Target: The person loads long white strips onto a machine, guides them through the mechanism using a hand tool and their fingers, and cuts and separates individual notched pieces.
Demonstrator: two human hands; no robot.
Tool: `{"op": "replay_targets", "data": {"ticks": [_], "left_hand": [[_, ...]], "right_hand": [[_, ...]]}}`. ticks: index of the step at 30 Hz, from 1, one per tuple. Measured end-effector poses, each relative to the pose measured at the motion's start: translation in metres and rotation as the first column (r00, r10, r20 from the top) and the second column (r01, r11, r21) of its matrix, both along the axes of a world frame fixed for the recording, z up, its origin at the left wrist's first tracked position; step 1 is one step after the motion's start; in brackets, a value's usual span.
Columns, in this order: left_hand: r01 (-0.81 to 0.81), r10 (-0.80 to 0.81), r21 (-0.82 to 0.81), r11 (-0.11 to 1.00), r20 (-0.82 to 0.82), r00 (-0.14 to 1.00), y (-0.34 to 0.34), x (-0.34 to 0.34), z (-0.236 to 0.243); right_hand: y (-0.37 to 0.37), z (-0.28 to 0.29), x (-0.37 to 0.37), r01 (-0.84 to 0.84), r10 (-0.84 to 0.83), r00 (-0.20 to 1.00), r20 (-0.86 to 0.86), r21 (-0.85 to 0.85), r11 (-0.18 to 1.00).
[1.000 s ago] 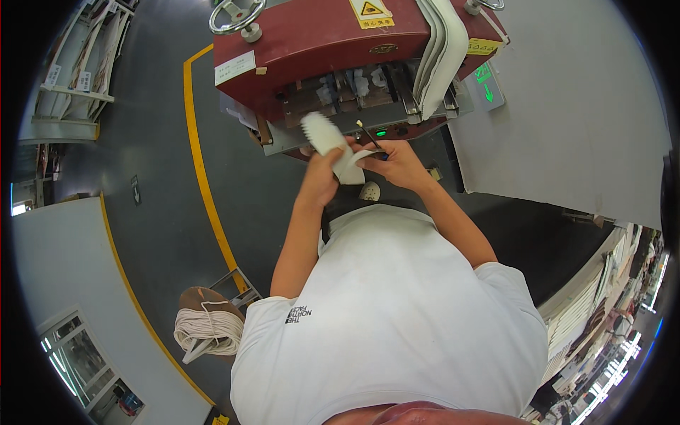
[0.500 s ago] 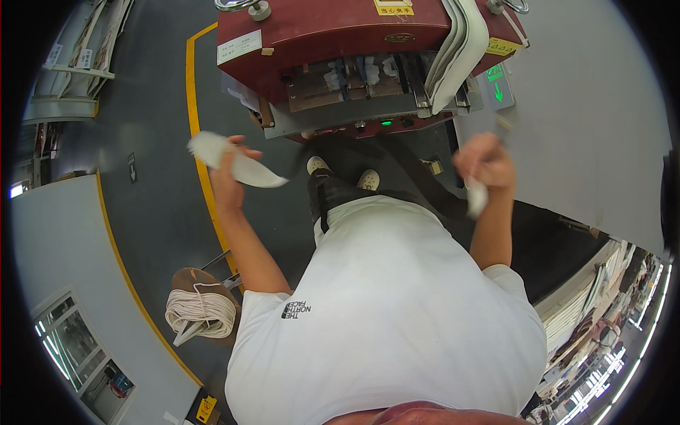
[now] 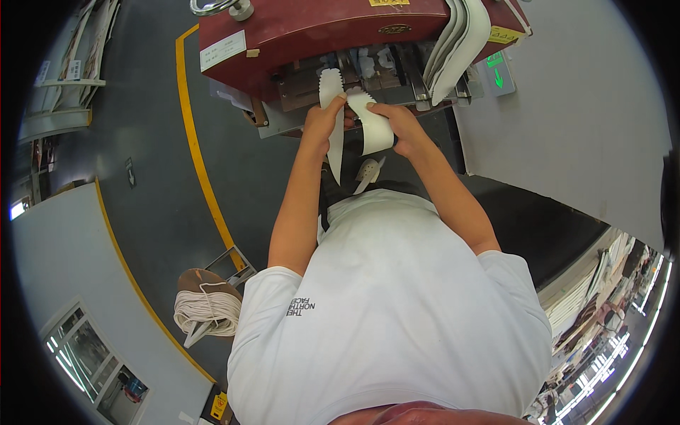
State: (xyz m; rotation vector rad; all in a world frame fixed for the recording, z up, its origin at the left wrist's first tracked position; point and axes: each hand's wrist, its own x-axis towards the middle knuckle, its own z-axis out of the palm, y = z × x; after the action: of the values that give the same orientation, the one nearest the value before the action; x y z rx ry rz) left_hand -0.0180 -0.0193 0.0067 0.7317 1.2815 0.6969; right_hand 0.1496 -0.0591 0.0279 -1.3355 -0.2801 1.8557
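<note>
In front of the red machine [image 3: 304,35], both hands are held close together near its opening. My left hand [image 3: 324,126] grips a long white strip [image 3: 331,88] between thumb and fingers; its upper end is toothed and its lower end tapers to a point. Closed on a second white strip [image 3: 377,131], my right hand [image 3: 405,131] has its thumb pressed on the face. That strip bends in a curve, and small teeth run along its upper end. The toothed ends of both strips point toward the machine's opening. What the strips are made of, I cannot tell.
Several long white strips [image 3: 464,42] hang over the machine's right side. A coil of pale cord [image 3: 207,310] rests on a stool at lower left. A yellow line [image 3: 195,134] runs along the dark floor. On the right stands a grey wall [image 3: 581,106] with a green arrow sign [image 3: 500,76].
My hands were wide apart, each with a white strip. They have come together in front of the machine, and the strips now stand with toothed ends toward it.
</note>
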Motion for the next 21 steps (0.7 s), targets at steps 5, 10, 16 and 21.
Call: {"op": "replay_targets", "data": {"ticks": [5, 10, 16, 21], "left_hand": [[-0.048, 0.049, -0.050, 0.998, 0.011, 0.999, 0.011, 0.007, 0.002], [-0.059, 0.057, -0.023, 0.998, -0.090, 0.994, 0.017, 0.013, 0.008], [-0.082, 0.087, 0.042, 0.996, -0.150, 0.985, 0.021, 0.013, 0.011], [-0.042, 0.043, 0.020, 0.999, -0.075, 0.996, 0.015, 0.001, 0.005]], "right_hand": [[0.008, -0.001, -0.002, -0.011, 0.010, 0.998, -0.062, -0.022, 1.000], [0.014, -0.001, 0.004, -0.024, 0.019, 0.995, -0.095, -0.052, 0.998], [0.013, 0.012, -0.003, -0.025, 0.025, 1.000, -0.013, -0.005, 1.000], [0.013, -0.038, -0.005, -0.304, 0.090, 0.676, 0.731, 0.166, 0.938]]}}
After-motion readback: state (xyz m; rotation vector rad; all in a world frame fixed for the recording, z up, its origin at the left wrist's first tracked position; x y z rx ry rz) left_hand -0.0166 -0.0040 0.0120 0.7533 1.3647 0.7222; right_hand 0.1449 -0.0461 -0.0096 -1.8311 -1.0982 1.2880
